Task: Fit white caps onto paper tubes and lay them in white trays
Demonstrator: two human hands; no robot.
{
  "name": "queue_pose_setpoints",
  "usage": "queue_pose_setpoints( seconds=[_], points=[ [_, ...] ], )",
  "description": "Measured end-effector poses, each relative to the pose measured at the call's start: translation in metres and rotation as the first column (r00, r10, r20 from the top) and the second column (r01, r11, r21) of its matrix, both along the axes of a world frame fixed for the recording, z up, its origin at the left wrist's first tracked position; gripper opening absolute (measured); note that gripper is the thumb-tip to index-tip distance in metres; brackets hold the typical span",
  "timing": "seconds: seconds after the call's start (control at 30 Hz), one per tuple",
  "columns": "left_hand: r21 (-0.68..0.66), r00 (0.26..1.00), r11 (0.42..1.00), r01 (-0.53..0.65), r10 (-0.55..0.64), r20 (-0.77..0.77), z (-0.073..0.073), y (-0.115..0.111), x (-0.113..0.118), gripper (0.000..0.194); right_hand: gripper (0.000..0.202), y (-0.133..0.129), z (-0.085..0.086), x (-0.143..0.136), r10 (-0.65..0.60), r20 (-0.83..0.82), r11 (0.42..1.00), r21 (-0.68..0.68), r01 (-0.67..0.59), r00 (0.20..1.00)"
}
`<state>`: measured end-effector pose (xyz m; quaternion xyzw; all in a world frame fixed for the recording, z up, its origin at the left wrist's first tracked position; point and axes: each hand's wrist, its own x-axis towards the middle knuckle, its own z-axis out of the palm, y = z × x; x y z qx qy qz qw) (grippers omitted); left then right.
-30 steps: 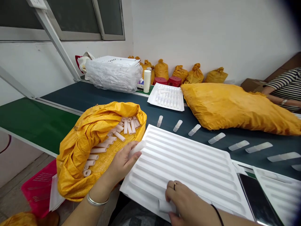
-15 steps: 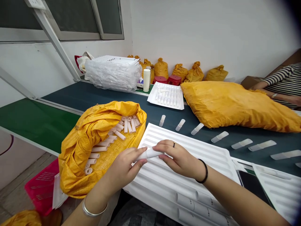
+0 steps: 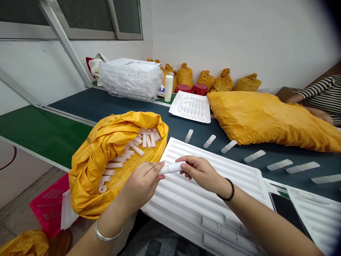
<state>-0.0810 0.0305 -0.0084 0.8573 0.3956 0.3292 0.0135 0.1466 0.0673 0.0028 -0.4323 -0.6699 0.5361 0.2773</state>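
A white plastic tube, with a step in its width, lies nearly level between my hands above the ribbed white tray. My left hand is closed round its left end. The fingers of my right hand pinch its right end. To the left, an open yellow woven sack holds many loose white tubes. Several printed white tubes lie in the tray's grooves near my right forearm.
Spaced tubes line the dark belt. Beyond are a large yellow sack, a filled tray and a plastic-wrapped stack. A dark phone-like slab lies at right. A person in a striped sleeve is at far right.
My right hand's fingers have gone from lying over the tube to pinching its right end, showing more of the tube. My left hand keeps its hold. The view has shifted slightly.
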Motion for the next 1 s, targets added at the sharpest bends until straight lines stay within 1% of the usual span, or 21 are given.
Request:
queue_pose_setpoints(
  seconds=[0.07,0.13,0.2,0.3,0.37,0.4,0.47,0.5,0.57,0.6,0.67,0.73,0.8,0.83,0.87,0.9,0.93,0.97,1.0],
  points=[
    [0.052,0.999,0.999,-0.003,0.005,-0.038,0.000,0.000,0.000,0.037,0.037,0.002,-0.001,-0.003,-0.008,-0.065,0.990,-0.141,-0.002,0.998],
    [0.078,0.998,0.997,-0.002,0.006,-0.058,0.000,0.000,-0.001,0.038,0.039,0.003,-0.002,-0.004,-0.012,-0.101,0.975,-0.224,-0.011,0.995],
    [0.079,0.998,0.997,-0.002,0.007,-0.064,-0.002,0.000,-0.001,0.038,0.040,0.004,-0.005,-0.006,-0.009,-0.118,0.968,-0.250,-0.021,0.993],
    [0.038,0.998,0.999,-0.011,0.013,-0.066,-0.007,0.001,-0.001,0.038,0.040,0.004,-0.010,-0.008,0.028,-0.121,0.976,-0.211,-0.054,0.992],
    [-0.007,0.997,1.000,-0.016,0.015,-0.069,-0.011,0.002,-0.001,0.037,0.041,0.005,-0.013,-0.010,0.056,-0.092,0.988,-0.140,-0.068,0.994],
    [-0.031,0.998,0.999,-0.019,0.017,-0.068,-0.013,0.002,-0.002,0.037,0.041,0.005,-0.014,-0.010,0.068,-0.062,0.994,-0.081,-0.072,0.996],
    [-0.081,0.998,0.996,-0.032,0.027,-0.059,-0.015,0.003,-0.002,0.038,0.039,0.007,-0.014,-0.011,0.094,0.043,0.990,0.102,-0.098,0.995],
    [-0.113,0.998,0.993,-0.041,0.036,-0.049,-0.015,0.002,-0.003,0.040,0.037,0.007,-0.012,-0.010,0.114,0.108,0.967,0.215,-0.135,0.988],
    [-0.197,0.999,0.980,-0.034,0.033,-0.011,-0.012,-0.001,-0.004,0.048,0.033,0.005,-0.007,-0.009,0.146,0.220,0.881,0.416,-0.228,0.965],
    [-0.242,1.000,0.970,-0.019,0.023,0.014,-0.009,-0.005,-0.004,0.053,0.030,0.003,-0.003,-0.009,0.157,0.256,0.836,0.479,-0.266,0.954],
    [-0.313,0.998,0.950,0.015,0.003,0.056,-0.001,-0.015,-0.003,0.061,0.028,-0.006,0.004,-0.009,0.179,0.276,0.782,0.542,-0.306,0.944],
    [-0.347,0.998,0.938,0.022,0.001,0.067,0.005,-0.025,-0.002,0.065,0.029,-0.016,0.010,-0.011,0.196,0.278,0.755,0.570,-0.326,0.940],
    [-0.348,0.999,0.938,0.013,0.003,0.048,0.004,-0.030,-0.002,0.065,0.030,-0.021,0.012,-0.016,0.194,0.352,0.706,0.598,-0.379,0.916],
    [-0.339,1.000,0.941,0.007,0.002,0.027,0.002,-0.029,-0.004,0.065,0.029,-0.019,0.011,-0.020,0.167,0.433,0.678,0.602,-0.422,0.886],
    [-0.332,1.000,0.943,-0.015,0.013,-0.007,-0.003,-0.025,-0.007,0.065,0.025,-0.014,0.010,-0.025,0.113,0.532,0.661,0.590,-0.463,0.839],
    [-0.329,0.997,0.942,-0.064,0.048,-0.059,-0.008,-0.020,-0.012,0.066,0.021,-0.004,0.007,-0.030,0.027,0.623,0.676,0.564,-0.474,0.781],
    [-0.335,0.983,0.929,-0.159,0.118,-0.140,-0.014,-0.013,-0.019,0.065,0.018,0.010,0.004,-0.034,-0.076,0.690,0.717,0.539,-0.442,0.720],
    [-0.343,0.948,0.894,-0.287,0.213,-0.238,-0.020,-0.004,-0.028,0.062,0.018,0.028,0.001,-0.038,-0.178,0.729,0.769,0.522,-0.369,0.661],
    [-0.343,0.887,0.838,-0.425,0.312,-0.340,-0.025,0.005,-0.039,0.055,0.019,0.048,-0.003,-0.040,-0.270,0.744,0.817,0.513,-0.263,0.611]
  ],
)
